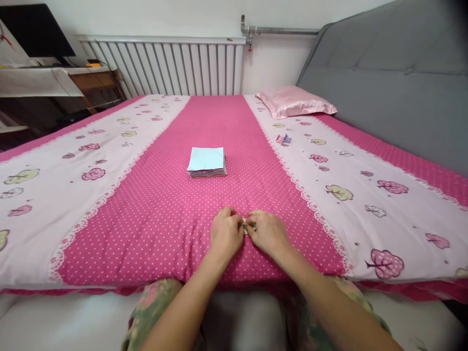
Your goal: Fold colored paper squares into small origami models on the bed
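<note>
Both hands rest close together near the front edge of the bed, over a small piece of pale yellow-green folded paper (pixel 246 232). My left hand (pixel 227 231) pinches its left side, fingers closed. From the right, my right hand (pixel 268 231) grips the other side between thumb and fingers. Most of the paper is hidden by the fingers, so its folded shape cannot be made out. Farther back on the pink dotted strip lies a stack of square paper sheets (pixel 206 159), light blue on top. Two small folded paper pieces (pixel 283 139), pink and purple, lie beyond to the right.
The bed's quilt (pixel 175 214) has pink and white printed strips. A pink pillow (pixel 296 101) lies at the back right, by a grey padded headboard (pixel 395 73). A white radiator (pixel 164 66) runs along the wall. A monitor (pixel 34 31) stands on a desk (pixel 40 82) at left.
</note>
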`<action>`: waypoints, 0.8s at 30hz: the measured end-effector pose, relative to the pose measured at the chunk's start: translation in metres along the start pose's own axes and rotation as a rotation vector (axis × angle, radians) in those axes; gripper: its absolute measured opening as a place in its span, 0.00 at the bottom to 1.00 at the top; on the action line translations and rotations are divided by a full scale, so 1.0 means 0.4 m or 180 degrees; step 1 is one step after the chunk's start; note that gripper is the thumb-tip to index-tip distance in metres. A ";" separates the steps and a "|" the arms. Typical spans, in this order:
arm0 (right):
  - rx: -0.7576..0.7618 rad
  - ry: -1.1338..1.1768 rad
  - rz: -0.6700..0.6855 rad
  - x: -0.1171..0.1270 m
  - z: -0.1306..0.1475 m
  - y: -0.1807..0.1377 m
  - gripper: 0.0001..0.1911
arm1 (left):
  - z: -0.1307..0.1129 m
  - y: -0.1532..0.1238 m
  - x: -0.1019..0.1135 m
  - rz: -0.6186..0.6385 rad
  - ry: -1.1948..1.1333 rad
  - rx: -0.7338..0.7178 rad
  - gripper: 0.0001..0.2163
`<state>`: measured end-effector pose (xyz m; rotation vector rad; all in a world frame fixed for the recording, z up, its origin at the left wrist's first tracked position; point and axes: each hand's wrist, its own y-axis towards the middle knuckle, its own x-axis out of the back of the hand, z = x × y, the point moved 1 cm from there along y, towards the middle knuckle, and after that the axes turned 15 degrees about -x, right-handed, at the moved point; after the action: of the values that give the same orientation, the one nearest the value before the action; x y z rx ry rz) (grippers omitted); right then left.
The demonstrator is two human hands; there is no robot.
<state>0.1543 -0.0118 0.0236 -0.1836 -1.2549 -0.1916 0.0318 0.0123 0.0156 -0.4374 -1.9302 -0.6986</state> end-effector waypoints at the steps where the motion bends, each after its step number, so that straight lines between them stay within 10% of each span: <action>1: 0.0032 0.0004 0.0023 -0.003 0.000 0.003 0.09 | -0.001 -0.001 0.000 0.0008 0.0054 0.0012 0.05; 24: 0.0178 0.0047 -0.0045 -0.009 0.008 -0.003 0.09 | -0.019 -0.015 0.014 0.0370 0.0829 0.0250 0.11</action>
<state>0.1500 -0.0120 0.0213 -0.1249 -1.2458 -0.1698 0.0311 0.0029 0.0216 -0.3862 -1.6671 -0.5724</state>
